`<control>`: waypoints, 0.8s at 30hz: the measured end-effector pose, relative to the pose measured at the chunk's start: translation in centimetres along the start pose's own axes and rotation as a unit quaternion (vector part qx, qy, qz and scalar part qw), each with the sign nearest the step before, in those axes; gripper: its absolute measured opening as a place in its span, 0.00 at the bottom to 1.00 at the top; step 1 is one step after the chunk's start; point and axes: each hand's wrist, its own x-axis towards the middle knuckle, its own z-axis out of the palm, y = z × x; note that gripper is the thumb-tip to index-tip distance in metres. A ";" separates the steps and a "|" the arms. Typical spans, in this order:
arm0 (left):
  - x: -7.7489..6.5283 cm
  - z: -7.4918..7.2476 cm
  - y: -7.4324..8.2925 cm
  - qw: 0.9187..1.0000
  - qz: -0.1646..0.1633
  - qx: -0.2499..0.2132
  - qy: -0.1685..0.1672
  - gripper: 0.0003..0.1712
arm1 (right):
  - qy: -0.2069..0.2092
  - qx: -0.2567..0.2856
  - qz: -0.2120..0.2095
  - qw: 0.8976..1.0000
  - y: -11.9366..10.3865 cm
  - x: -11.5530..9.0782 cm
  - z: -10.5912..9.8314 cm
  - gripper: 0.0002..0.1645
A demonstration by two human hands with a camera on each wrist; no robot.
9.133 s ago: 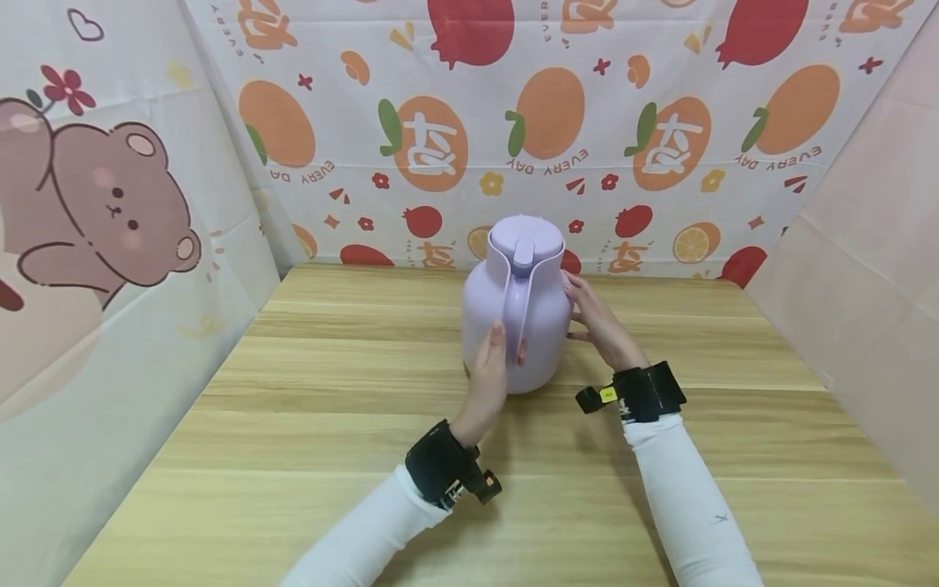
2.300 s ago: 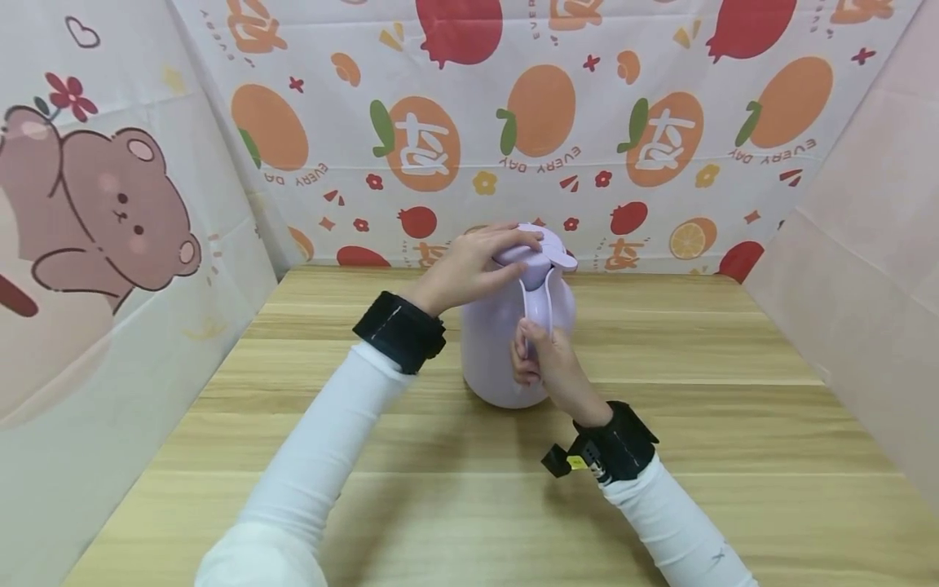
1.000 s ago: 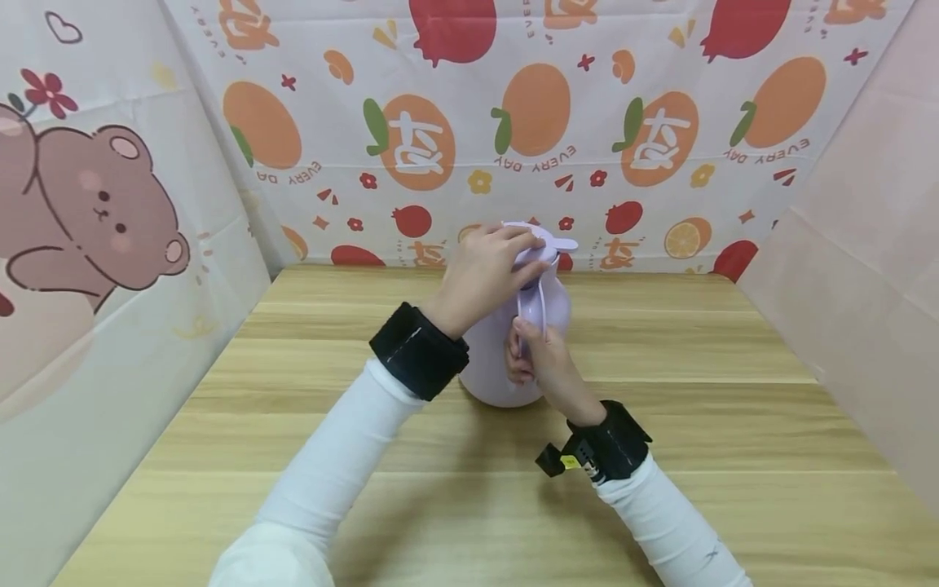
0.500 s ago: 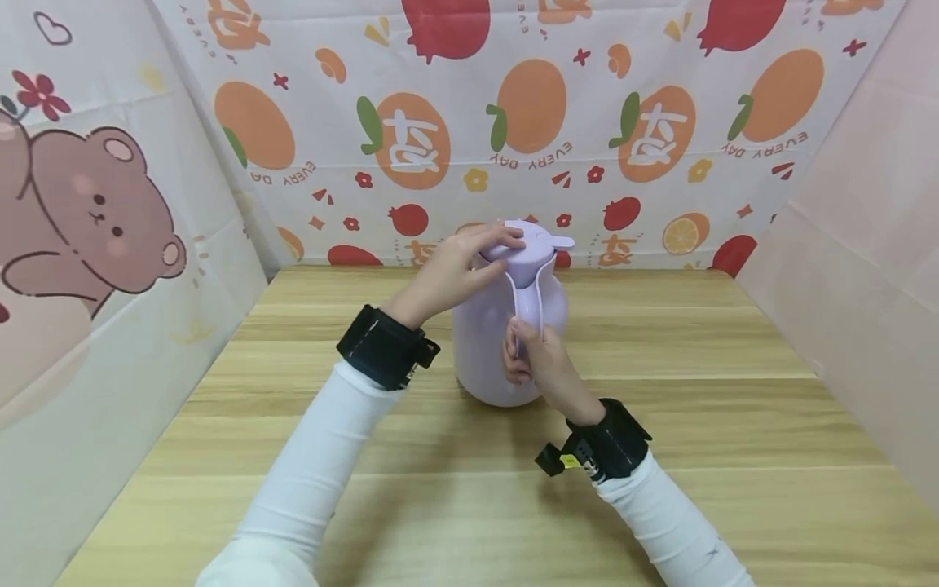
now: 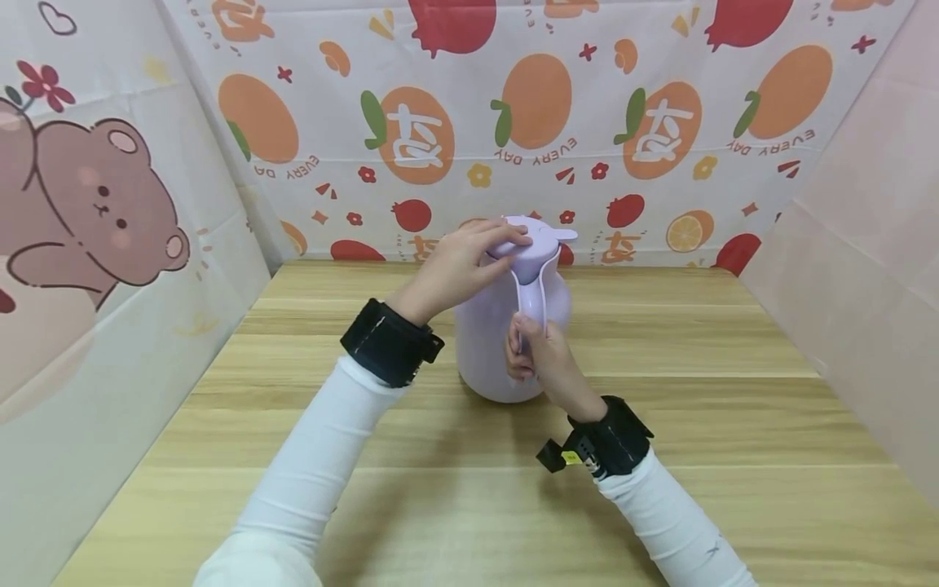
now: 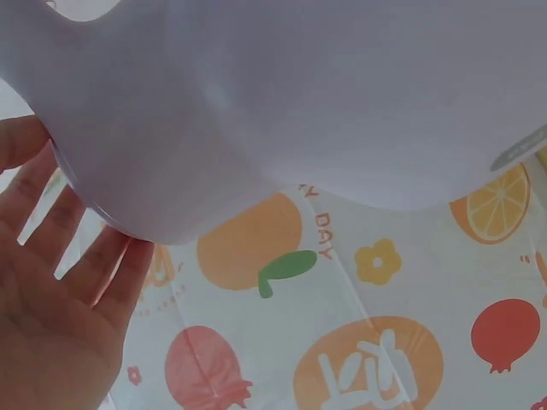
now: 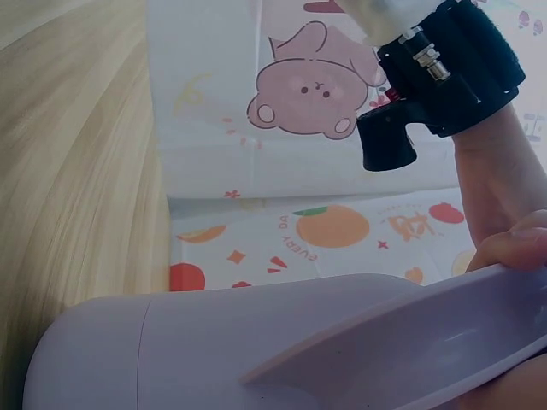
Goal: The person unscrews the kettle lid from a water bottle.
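A lavender vacuum jug (image 5: 484,350) stands upright on the wooden table, its handle facing me. My right hand (image 5: 550,359) wraps round the jug's handle (image 5: 531,303), thumb up along it. Over the top, my left hand (image 5: 455,265) grips the lid (image 5: 543,242) from the left, fingers on its upper face and thumb at the near side. The lid's small lever (image 5: 566,235) points right, out of line with the handle. In the left wrist view, the fingertips (image 6: 137,243) touch a pale curved edge; the right wrist view shows the jug's lower body (image 7: 197,342) close up.
Wood-grain table (image 5: 660,456) surrounds the jug. A fruit-print cloth (image 5: 477,122) hangs close behind it, a bear-print cloth (image 5: 88,204) on the left and a plain pale one (image 5: 873,269) on the right. Both wrists carry black straps (image 5: 389,342).
Since the earliest frame, the right hand has moved from the jug's side to its handle, the left from handle to lid. The lid's lever has turned rightward; lately the left hand has shifted back left.
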 end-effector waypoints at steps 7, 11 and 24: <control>0.2 0.1 0.6 0.999 -0.001 0.044 0.007 0.15 | 0.005 -0.005 0.006 1.000 -0.1 0.1 0.0 0.20; 0.3 0.1 0.9 0.997 -0.002 0.071 0.011 0.14 | 0.007 -0.008 0.010 1.000 -0.2 0.1 0.1 0.20; 0.9 0.7 1.8 0.989 0.023 0.142 0.038 0.12 | 0.002 -0.010 0.005 1.000 -0.1 0.0 0.0 0.20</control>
